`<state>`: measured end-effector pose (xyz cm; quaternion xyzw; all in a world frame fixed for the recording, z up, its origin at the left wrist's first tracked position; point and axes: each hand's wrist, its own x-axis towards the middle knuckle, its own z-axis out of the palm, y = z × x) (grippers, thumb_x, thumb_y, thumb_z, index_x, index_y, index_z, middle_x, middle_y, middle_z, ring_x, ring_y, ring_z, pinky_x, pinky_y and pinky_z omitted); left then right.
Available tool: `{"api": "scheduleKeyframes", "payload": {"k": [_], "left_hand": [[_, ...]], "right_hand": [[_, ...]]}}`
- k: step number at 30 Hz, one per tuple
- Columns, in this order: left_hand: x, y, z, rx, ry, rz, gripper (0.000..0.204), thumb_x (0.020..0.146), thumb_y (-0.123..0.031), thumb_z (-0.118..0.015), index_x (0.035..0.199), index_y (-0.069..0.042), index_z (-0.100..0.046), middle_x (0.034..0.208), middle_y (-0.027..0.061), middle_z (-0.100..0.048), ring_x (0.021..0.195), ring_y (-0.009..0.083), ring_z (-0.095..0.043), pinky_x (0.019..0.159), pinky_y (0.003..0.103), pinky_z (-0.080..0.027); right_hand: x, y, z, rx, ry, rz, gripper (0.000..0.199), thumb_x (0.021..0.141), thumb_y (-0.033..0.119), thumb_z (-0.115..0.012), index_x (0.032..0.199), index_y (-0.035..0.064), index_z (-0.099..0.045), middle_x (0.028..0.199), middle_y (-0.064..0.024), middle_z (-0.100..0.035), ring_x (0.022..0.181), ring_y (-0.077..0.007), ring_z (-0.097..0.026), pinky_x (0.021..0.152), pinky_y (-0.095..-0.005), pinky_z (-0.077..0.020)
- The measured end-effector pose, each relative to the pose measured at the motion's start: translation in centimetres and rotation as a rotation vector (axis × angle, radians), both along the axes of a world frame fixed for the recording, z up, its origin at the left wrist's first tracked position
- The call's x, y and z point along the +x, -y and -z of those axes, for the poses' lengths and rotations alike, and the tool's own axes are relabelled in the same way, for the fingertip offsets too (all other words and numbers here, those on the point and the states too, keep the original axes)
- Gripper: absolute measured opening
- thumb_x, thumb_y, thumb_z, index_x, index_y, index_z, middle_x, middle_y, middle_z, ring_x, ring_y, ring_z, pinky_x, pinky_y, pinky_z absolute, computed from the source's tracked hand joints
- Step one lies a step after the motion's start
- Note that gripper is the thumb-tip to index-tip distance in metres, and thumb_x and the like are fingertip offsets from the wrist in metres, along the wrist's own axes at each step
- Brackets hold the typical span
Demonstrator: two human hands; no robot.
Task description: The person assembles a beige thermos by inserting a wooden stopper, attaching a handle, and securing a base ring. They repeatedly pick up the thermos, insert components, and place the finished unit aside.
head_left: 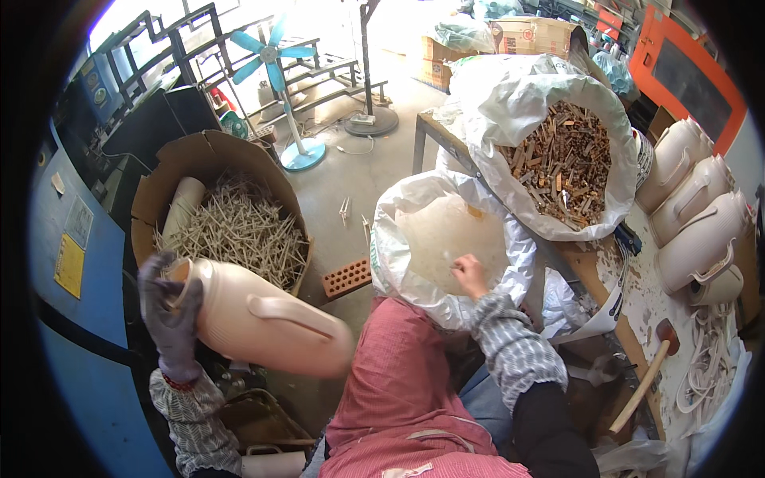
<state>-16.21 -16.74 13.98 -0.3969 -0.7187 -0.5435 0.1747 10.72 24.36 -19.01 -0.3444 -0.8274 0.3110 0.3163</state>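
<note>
The left hand (pixel 171 319), gloved in grey, is clamped around the neck end of a beige jug (pixel 263 319), which is held on its side at about 8 o'clock, handle up, above the floor beside a cardboard drum (pixel 171 171) of pale sticks (pixel 239 231). The grip is taken at one end only, so the heavy body could be levered down and dropped onto the drum or the red brick (pixel 348 277) at 6 o'clock. The right hand (pixel 470 275), bare, is reached into a white sack (pixel 414 263) near centre, fingers curled loosely; whether anything is pinched cannot be told. With attention split, the sack's slack rim could be dragged off the tabletop (pixel 594 275), against which it leans.
</note>
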Motion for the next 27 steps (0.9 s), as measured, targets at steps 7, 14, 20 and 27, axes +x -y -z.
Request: {"api": "scheduleKeyframes", "payload": {"k": [7, 14, 20, 27], "left_hand": [[2.4, -4.1, -3.7, -0.219, -1.111, -0.164, 0.04, 0.077, -0.011, -0.079, 0.112, -0.008, -0.06, 0.11, 0.0111, -0.061, 0.104, 0.0299, -0.063, 0.085, 0.041, -0.058], [15.1, -15.3, -2.5, 0.049, -0.74, 0.728, 0.044, 0.069, -0.021, -0.079, 0.11, -0.012, -0.065, 0.109, 0.0145, -0.058, 0.092, 0.0279, -0.063, 0.072, 0.035, -0.054], [24.9, -23.2, 6.6, 0.186, -0.324, 0.941, 0.073, 0.062, -0.022, -0.083, 0.128, -0.013, -0.053, 0.133, 0.0197, -0.048, 0.108, 0.0354, -0.058, 0.091, 0.046, -0.047], [27.0, -23.6, 6.6, -0.084, -0.129, 1.018, 0.091, 0.058, -0.031, -0.086, 0.136, -0.005, -0.046, 0.123, 0.016, -0.057, 0.117, 0.0369, -0.053, 0.103, 0.047, -0.039]], "right_hand": [[10.3, 4.0, -11.4, -0.156, -0.254, 0.029, 0.021, 0.09, 0.014, -0.064, 0.075, -0.0004, -0.066, 0.075, -0.0054, -0.056, 0.071, -0.016, -0.052, 0.066, -0.0301, -0.0411], [16.8, 10.2, -25.5, -0.228, -0.695, -0.143, 0.021, 0.096, 0.015, -0.053, 0.091, -0.0028, -0.063, 0.096, -0.013, -0.062, 0.076, -0.0141, -0.061, 0.069, -0.0269, -0.0527], [17.9, 14.3, -32.2, -0.458, -0.69, -0.268, 0.043, 0.087, 0.005, -0.048, 0.129, -0.0025, -0.045, 0.119, -0.0179, -0.057, 0.105, -0.0237, -0.062, 0.09, -0.0407, -0.0548], [17.5, 14.3, -29.9, -0.147, -0.208, -0.102, 0.017, 0.09, -0.003, -0.047, 0.106, 0.0006, -0.05, 0.106, -0.011, -0.062, 0.1, -0.0194, -0.061, 0.087, -0.0329, -0.0492]]}}
